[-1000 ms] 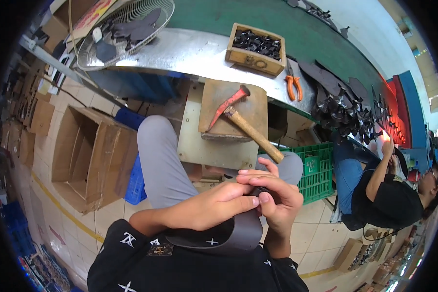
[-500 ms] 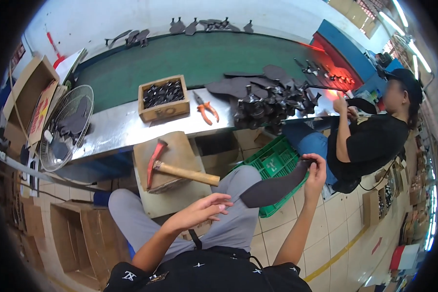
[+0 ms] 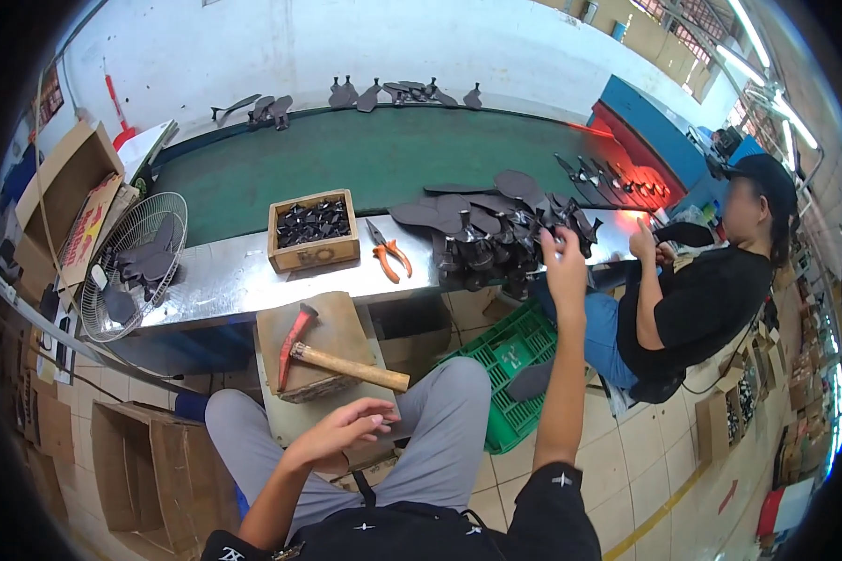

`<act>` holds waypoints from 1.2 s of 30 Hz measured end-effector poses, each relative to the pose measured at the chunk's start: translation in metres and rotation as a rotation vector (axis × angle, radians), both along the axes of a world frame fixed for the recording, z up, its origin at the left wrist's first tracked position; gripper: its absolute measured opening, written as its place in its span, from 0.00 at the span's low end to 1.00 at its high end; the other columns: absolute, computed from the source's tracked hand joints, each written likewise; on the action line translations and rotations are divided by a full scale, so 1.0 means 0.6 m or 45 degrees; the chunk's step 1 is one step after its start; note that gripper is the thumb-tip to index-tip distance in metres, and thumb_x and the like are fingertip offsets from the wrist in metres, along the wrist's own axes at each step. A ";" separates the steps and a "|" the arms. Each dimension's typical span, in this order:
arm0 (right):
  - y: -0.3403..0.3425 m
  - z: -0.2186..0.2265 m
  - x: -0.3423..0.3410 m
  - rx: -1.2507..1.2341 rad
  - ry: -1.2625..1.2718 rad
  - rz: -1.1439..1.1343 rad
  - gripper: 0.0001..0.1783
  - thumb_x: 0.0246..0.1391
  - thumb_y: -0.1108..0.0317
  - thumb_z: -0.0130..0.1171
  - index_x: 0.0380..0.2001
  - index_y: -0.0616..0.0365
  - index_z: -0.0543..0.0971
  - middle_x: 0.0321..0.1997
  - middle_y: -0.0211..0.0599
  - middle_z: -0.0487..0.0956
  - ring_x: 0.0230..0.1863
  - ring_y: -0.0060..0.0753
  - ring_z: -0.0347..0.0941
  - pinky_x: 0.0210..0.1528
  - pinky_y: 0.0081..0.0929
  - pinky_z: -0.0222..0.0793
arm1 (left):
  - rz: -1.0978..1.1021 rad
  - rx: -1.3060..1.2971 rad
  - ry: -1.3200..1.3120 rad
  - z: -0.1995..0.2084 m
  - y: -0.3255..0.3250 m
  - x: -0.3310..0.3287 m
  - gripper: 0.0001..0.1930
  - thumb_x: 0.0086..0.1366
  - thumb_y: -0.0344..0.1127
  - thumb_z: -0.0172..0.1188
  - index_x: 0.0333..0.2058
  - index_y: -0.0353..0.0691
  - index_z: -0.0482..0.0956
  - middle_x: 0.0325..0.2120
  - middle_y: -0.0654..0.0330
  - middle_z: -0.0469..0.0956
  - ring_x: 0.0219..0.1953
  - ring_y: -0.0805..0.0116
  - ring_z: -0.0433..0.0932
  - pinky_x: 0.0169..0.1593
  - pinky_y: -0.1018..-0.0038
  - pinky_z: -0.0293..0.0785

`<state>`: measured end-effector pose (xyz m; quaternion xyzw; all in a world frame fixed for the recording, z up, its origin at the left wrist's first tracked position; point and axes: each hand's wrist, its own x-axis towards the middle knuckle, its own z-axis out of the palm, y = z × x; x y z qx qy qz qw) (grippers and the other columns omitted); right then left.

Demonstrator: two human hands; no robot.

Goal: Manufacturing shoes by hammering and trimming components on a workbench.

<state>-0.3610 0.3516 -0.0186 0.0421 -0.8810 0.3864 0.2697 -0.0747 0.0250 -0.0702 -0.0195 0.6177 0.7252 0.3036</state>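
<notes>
My right hand (image 3: pixel 565 266) is stretched out to the right end of a pile of dark high-heeled shoe soles (image 3: pixel 491 234) on the bench edge. Its thumb and fingers are apart at the heels, and no piece shows clearly held. A single dark sole (image 3: pixel 530 381) is at the right side of the green crate (image 3: pixel 505 425), partly behind my right forearm. Above my lap, my left hand (image 3: pixel 351 432) hangs with loosely bent fingers and nothing in it. Beyond it, a hammer (image 3: pixel 346 364) with a red head and wooden handle lies on a wooden block (image 3: pixel 332 309).
A wooden box (image 3: pixel 313 252) of small black parts and orange-handled pliers (image 3: pixel 389 252) stand on the metal bench edge. Behind runs a green conveyor belt (image 3: pixel 365 150). A wire basket (image 3: pixel 173 280) is at left, a cardboard box (image 3: pixel 182 458) below. A co-worker (image 3: pixel 711 290) sits close on the right.
My right hand has let go of the sole, now at the green crate, and moved up and forward to the pile. My left hand has shifted slightly left and down.
</notes>
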 end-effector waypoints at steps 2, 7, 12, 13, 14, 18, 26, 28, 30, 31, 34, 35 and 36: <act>0.023 -0.017 -0.090 0.285 -0.073 -0.053 0.31 0.57 0.45 0.60 0.45 0.67 0.78 0.31 0.53 0.82 0.37 0.56 0.80 0.42 0.44 0.73 | -0.049 0.036 0.038 0.005 0.013 -0.007 0.23 0.74 0.42 0.50 0.62 0.38 0.66 0.56 0.61 0.73 0.55 0.72 0.71 0.57 0.73 0.68; 0.015 0.006 -0.146 -0.166 0.005 0.111 0.17 0.56 0.58 0.64 0.31 0.64 0.80 0.17 0.34 0.74 0.19 0.31 0.72 0.22 0.30 0.65 | -0.054 0.097 0.135 0.017 0.005 0.002 0.20 0.74 0.40 0.50 0.60 0.37 0.69 0.55 0.62 0.75 0.53 0.72 0.73 0.55 0.75 0.69; -0.061 0.159 -0.018 -1.180 -0.284 0.670 0.14 0.58 0.62 0.62 0.22 0.49 0.70 0.16 0.17 0.62 0.14 0.11 0.58 0.13 0.14 0.47 | 0.045 -0.261 0.509 0.050 -0.029 -0.012 0.19 0.73 0.37 0.51 0.58 0.34 0.71 0.53 0.57 0.76 0.55 0.70 0.74 0.58 0.72 0.70; -0.081 0.191 0.011 -1.213 -0.244 0.688 0.14 0.59 0.62 0.61 0.21 0.48 0.70 0.16 0.17 0.61 0.15 0.11 0.58 0.13 0.14 0.47 | 0.060 -0.254 0.506 0.064 -0.029 -0.018 0.19 0.73 0.37 0.51 0.58 0.34 0.71 0.53 0.57 0.76 0.55 0.70 0.74 0.58 0.72 0.70; -0.091 0.221 0.039 -1.269 -0.243 0.765 0.12 0.60 0.61 0.60 0.25 0.50 0.71 0.17 0.18 0.63 0.15 0.12 0.59 0.13 0.15 0.48 | 0.115 -0.251 0.598 0.081 -0.024 -0.026 0.19 0.71 0.36 0.53 0.57 0.33 0.71 0.53 0.55 0.76 0.56 0.68 0.73 0.59 0.71 0.69; -0.184 0.275 0.172 -1.262 -0.333 1.117 0.12 0.62 0.57 0.58 0.35 0.54 0.73 0.22 0.23 0.71 0.20 0.15 0.70 0.19 0.14 0.60 | 0.550 -0.651 1.271 0.158 0.012 -0.065 0.35 0.60 0.36 0.66 0.63 0.35 0.61 0.60 0.48 0.68 0.64 0.53 0.67 0.66 0.62 0.60; -0.283 0.117 0.313 -0.376 -0.063 1.048 0.30 0.63 0.52 0.57 0.55 0.69 0.72 0.37 0.45 0.81 0.32 0.32 0.78 0.38 0.29 0.75 | 0.714 -0.457 1.260 0.191 -0.044 0.000 0.28 0.58 0.20 0.63 0.58 0.38 0.69 0.52 0.52 0.77 0.50 0.60 0.80 0.50 0.71 0.78; -0.316 0.017 0.302 -0.013 -0.275 0.941 0.42 0.56 0.55 0.64 0.65 0.67 0.59 0.59 0.57 0.69 0.50 0.46 0.74 0.46 0.38 0.74 | 0.906 -0.150 1.125 0.194 -0.047 0.019 0.27 0.63 0.20 0.61 0.59 0.37 0.66 0.51 0.50 0.77 0.46 0.64 0.82 0.50 0.70 0.80; -0.326 -0.078 0.334 0.437 -0.070 0.807 0.45 0.53 0.57 0.66 0.67 0.64 0.57 0.57 0.58 0.69 0.51 0.56 0.73 0.45 0.42 0.74 | 0.989 -0.019 1.158 0.199 -0.056 0.030 0.27 0.63 0.20 0.60 0.60 0.36 0.65 0.51 0.50 0.76 0.44 0.64 0.82 0.47 0.70 0.82; -0.324 -0.101 0.349 0.637 -0.048 0.751 0.43 0.52 0.60 0.67 0.66 0.63 0.59 0.53 0.58 0.73 0.48 0.57 0.76 0.42 0.43 0.75 | 1.108 -0.077 1.156 0.195 -0.064 0.032 0.26 0.65 0.22 0.60 0.60 0.36 0.65 0.51 0.51 0.75 0.42 0.65 0.82 0.44 0.71 0.83; -0.261 -0.126 0.360 0.688 -0.567 0.712 0.39 0.47 0.69 0.65 0.64 0.60 0.63 0.38 0.54 0.79 0.36 0.56 0.79 0.35 0.45 0.74 | 1.174 -0.202 1.103 0.176 -0.089 0.024 0.24 0.67 0.26 0.58 0.61 0.36 0.65 0.51 0.53 0.73 0.39 0.66 0.81 0.37 0.73 0.84; -0.237 -0.126 0.359 0.634 -0.486 0.639 0.35 0.46 0.71 0.64 0.60 0.59 0.67 0.29 0.52 0.78 0.30 0.58 0.77 0.33 0.47 0.73 | 1.123 -0.258 1.050 0.175 -0.096 0.021 0.23 0.69 0.28 0.56 0.61 0.37 0.65 0.49 0.54 0.73 0.38 0.67 0.80 0.34 0.74 0.84; -0.205 -0.131 0.358 0.589 -0.411 0.539 0.32 0.44 0.72 0.63 0.56 0.57 0.71 0.20 0.51 0.77 0.25 0.60 0.76 0.30 0.49 0.72 | 1.150 -0.208 0.990 0.174 -0.089 0.005 0.20 0.72 0.32 0.53 0.60 0.37 0.67 0.48 0.57 0.73 0.38 0.70 0.79 0.33 0.77 0.82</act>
